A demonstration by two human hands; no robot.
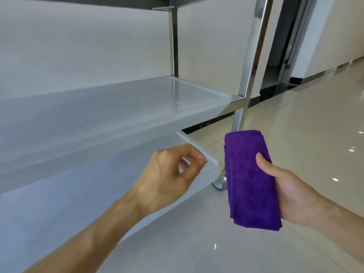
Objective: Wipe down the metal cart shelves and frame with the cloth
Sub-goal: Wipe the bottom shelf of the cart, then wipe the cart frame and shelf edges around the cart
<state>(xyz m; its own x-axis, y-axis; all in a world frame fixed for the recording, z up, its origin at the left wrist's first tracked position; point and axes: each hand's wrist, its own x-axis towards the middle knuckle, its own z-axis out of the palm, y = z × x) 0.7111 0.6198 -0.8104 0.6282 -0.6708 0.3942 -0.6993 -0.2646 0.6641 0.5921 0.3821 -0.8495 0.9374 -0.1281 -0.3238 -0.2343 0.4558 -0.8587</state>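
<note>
While the left forearm reaches in from the lower left, the left hand point(169, 174) hangs over the corner of the bottom shelf point(59, 194) with its fingers curled and the thumb tip meeting the forefinger; nothing shows between them, and whether the fingertips touch the shelf rim cannot be told. The back of that hand faces the camera, knuckles up, wrist slightly bent.

To its right, and apart from it, the right hand point(291, 192) grips the purple cloth point(250, 180), folded into a long pad. The thumb lies across the face of the cloth and the palm backs its right edge, the other fingers hidden behind. The cloth stands roughly upright, tilted a little leftward at the top, held in the air just beside the shelf corner and clear of the metal. The right forearm enters from the lower right.

Behind the cloth a caster wheel point(219, 185) shows under the shelf corner, and a shiny upright post point(250, 62) of the cart rises from there. Farther back sits the middle shelf point(137, 99), then a second post point(174, 42) and the underside of the top shelf point(118, 1). Glossy floor tiles point(305, 125) stretch off to a wall with a dark doorway point(281, 48).
</note>
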